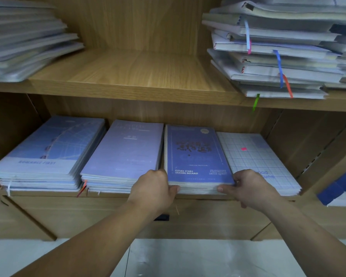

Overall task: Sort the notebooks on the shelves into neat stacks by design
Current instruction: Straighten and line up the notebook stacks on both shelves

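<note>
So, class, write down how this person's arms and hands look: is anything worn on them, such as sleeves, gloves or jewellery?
Both are bare. No sleeve shows on the left forearm or the right forearm as far as the picture reaches. The left hand and right hand wear no gloves, and no watch, bracelet or ring shows on them.

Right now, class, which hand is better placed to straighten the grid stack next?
Right, probably. The right hand grips the blue stack at the corner beside the grid stack; the left hand holds the opposite corner, farther away.
</note>
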A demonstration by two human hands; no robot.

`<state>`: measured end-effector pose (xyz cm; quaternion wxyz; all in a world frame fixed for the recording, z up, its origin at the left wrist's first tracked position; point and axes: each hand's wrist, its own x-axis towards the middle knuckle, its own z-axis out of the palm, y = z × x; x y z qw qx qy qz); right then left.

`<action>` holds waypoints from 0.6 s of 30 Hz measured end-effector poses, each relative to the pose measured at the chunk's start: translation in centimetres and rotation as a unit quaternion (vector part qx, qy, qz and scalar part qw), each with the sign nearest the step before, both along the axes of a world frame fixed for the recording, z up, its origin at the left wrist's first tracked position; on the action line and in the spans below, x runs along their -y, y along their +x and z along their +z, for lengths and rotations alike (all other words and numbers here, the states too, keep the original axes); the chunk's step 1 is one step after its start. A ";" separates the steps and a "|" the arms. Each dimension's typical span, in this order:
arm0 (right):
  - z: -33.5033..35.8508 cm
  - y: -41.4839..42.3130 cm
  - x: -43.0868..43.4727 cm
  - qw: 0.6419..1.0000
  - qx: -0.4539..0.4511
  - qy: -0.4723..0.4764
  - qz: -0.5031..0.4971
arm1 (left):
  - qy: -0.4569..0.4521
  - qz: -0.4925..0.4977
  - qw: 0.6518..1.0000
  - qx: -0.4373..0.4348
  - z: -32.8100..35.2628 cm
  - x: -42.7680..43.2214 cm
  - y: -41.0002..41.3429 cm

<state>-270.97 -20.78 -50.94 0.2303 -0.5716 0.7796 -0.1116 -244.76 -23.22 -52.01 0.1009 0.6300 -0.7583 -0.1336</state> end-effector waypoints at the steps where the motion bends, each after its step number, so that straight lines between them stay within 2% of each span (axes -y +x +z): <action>1: 0.1 0.1 0.1 1.000 -0.017 0.013 0.010 | 0.002 -0.004 1.000 0.007 0.0 0.0 0.1; 5: 0.2 0.1 0.3 0.998 -0.022 0.043 0.038 | 0.009 -0.017 1.000 -0.005 0.1 -0.6 0.1; 10: 0.0 -0.2 -0.1 0.998 0.044 0.031 0.036 | 0.000 -0.010 1.000 0.006 -0.1 -0.3 -0.2; 18: -0.1 -0.1 0.0 0.999 0.016 0.017 0.029 | 0.015 -0.013 1.000 0.002 -0.2 -0.2 0.1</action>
